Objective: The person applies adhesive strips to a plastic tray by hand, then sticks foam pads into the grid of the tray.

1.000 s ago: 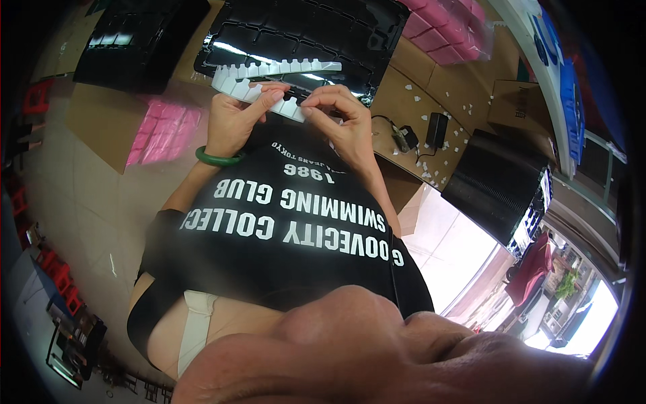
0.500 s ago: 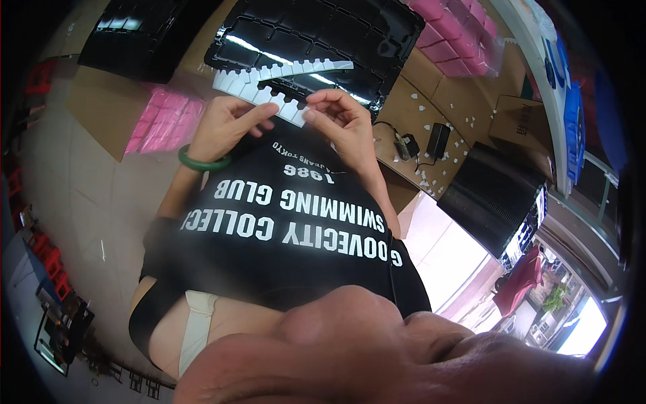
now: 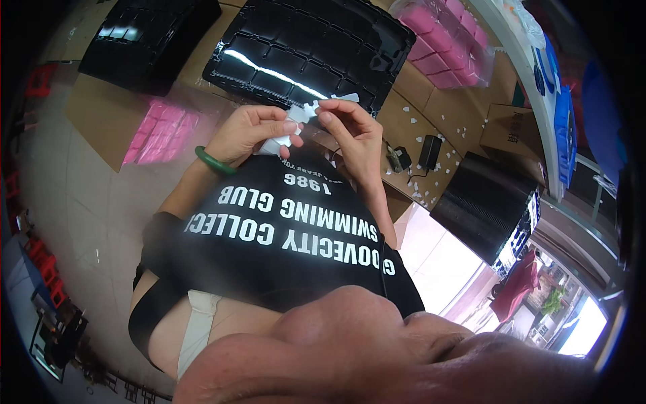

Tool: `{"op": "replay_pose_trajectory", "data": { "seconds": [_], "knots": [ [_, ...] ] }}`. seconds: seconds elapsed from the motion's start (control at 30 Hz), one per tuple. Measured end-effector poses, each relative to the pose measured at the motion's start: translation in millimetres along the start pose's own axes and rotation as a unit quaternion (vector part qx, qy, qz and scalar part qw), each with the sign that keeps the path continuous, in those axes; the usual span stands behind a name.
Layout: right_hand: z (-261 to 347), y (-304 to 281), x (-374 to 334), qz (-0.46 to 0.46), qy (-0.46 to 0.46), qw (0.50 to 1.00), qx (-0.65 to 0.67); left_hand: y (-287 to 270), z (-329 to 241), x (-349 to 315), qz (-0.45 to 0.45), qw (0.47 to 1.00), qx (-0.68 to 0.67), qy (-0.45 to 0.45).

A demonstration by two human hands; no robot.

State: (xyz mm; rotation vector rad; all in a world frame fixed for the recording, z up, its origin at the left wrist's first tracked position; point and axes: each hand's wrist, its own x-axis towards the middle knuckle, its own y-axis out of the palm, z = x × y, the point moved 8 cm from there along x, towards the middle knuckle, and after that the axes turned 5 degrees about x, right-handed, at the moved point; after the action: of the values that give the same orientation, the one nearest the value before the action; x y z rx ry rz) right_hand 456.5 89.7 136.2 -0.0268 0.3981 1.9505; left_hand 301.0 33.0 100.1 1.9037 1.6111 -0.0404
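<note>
White, notched strip of thin, stiff material [image 3: 301, 116] is held up in front of the person's black printed shirt [image 3: 296, 222], at the near edge of a glossy black plastic tray with moulded compartments [image 3: 303, 57]. The left hand [image 3: 254, 132], below which a green bangle [image 3: 214, 160] circles the wrist, pinches the strip between thumb and fingers. The right hand [image 3: 353, 135] has its thumb and forefinger at the notched edge; whether they grip it I cannot tell. A white end [image 3: 346, 98] shows just beyond that hand, over the tray. To the right, white scraps [image 3: 414, 121] lie scattered on brown cardboard [image 3: 393, 101] around a black power adapter [image 3: 429, 152]. Pink blocks in clear plastic [image 3: 444, 40] sit beside the tray.
</note>
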Motion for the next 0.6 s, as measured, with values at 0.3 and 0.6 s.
{"op": "replay_pose_trajectory", "data": {
  "seconds": [0.3,0.6],
  "knots": [
    [6,-10,3,-0.009,-0.051,0.993,-0.106,5,6,17,-0.008,1.000,-0.025,-0.004],
    [-16,-15,-3,-0.044,-0.027,0.995,-0.089,20,-36,-5,-0.161,0.779,0.474,0.377]
  ]
}}
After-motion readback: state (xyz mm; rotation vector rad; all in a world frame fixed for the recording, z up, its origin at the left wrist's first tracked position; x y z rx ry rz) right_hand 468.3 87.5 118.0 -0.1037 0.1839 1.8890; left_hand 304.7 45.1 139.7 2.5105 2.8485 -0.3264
